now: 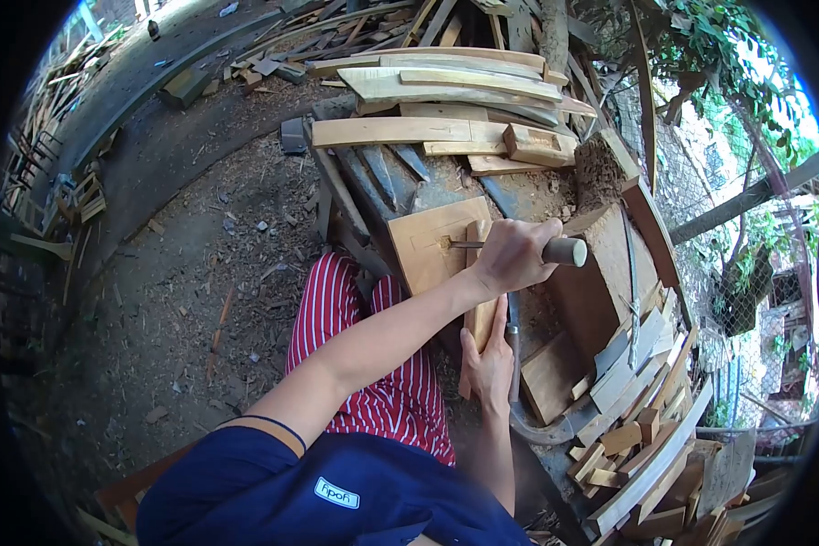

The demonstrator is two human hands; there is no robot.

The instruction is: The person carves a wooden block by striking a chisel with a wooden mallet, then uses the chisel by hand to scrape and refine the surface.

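Observation:
My left hand (510,257) is closed around a chisel with a round wooden handle (566,251). Its thin metal blade points left, with the tip at a small cut hollow in a flat light-brown board (423,235). Pencil-like lines mark the board's face. A narrow wooden bar (480,320) lies over the board's right side, passing beneath my left hand. Nearer my body, my right hand (490,364) grips the bar's lower part, thumb on one side and fingers along the other. Just right of that hand is a long dark tool (513,362).
Long curved boards (446,84) and a small hollowed block (539,144) lie beyond the work. At the right are a large wooden block (601,268) and stacked offcuts (623,439). Wood chips cover the ground (200,273) at left. A wire fence runs along the right.

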